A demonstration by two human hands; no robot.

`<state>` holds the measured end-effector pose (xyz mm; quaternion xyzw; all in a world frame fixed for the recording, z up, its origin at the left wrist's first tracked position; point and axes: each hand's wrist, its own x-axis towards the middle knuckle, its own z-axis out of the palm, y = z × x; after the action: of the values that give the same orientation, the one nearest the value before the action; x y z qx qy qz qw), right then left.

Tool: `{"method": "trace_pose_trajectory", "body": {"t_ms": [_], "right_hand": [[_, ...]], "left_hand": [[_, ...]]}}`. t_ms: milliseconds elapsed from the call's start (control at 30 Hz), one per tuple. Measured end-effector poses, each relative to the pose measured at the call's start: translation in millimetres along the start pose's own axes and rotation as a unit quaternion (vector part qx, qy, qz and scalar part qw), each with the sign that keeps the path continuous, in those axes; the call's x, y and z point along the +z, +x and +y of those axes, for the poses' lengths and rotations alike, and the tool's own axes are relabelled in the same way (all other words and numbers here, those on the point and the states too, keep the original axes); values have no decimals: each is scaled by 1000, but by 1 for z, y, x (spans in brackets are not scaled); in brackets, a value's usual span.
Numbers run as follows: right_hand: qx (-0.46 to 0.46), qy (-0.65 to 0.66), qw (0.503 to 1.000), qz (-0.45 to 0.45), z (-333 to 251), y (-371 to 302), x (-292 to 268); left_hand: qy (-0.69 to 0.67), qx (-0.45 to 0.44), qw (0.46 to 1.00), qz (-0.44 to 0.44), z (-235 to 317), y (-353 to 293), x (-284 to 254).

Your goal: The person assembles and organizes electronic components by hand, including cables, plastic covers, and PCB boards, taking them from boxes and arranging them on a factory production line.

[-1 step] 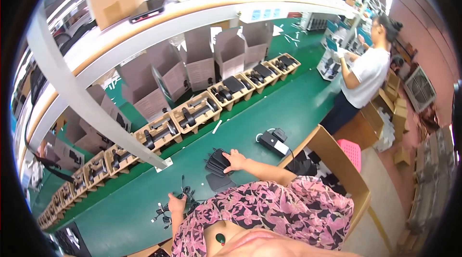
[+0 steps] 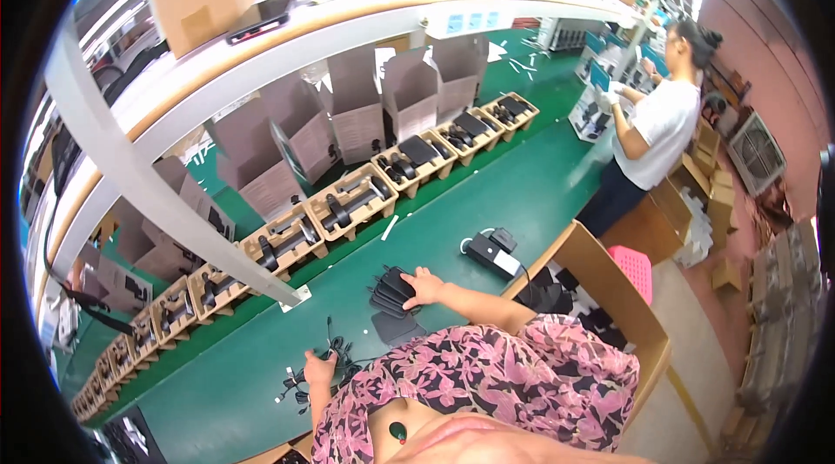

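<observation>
My right hand [image 2: 421, 287] grips the edge of a fanned stack of flat black rectangular pieces [image 2: 390, 292], its fingers over the top. Their exact kind does not show. One more flat black piece [image 2: 396, 327] lies below the stack, close to my body. At the left, my left hand [image 2: 319, 369] is closed around part of a tangle of thin black cables [image 2: 342, 351] with light connector ends. Its fingertips are partly hidden.
Brown moulded trays [image 2: 350, 200] with black parts run in a row along the green bench [image 2: 217, 360], grey open boxes [image 2: 300, 129] behind them. A black-and-white device [image 2: 492, 255] lies right; a cardboard carton [image 2: 600, 277] stands beside me. A co-worker [image 2: 657, 125] stands at the far right.
The view has shifted slightly. The co-worker's hands have moved a little at the box in front of them. My hands stay in the same places.
</observation>
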<state>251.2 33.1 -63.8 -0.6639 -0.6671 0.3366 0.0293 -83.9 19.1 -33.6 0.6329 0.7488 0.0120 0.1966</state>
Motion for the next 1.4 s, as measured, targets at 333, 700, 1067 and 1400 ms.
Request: {"method": "trace_pose_trajectory", "body": {"t_ms": [333,700,1067,1400], "right_hand": [[45,52,978,195,29,-3,-9],[115,220,907,341,-7,-32,-58],[-112,65,953,275,-44,-43,-99],[-116,536,835,-33,-93,-43,-98]], "left_hand": [[91,81,992,34,3,-12,-4],[-453,61,884,-100,33,-7,-25],[-576,43,794,-189,108,-30,-80],[-543,143,765,-315,105,-23,-42]]}}
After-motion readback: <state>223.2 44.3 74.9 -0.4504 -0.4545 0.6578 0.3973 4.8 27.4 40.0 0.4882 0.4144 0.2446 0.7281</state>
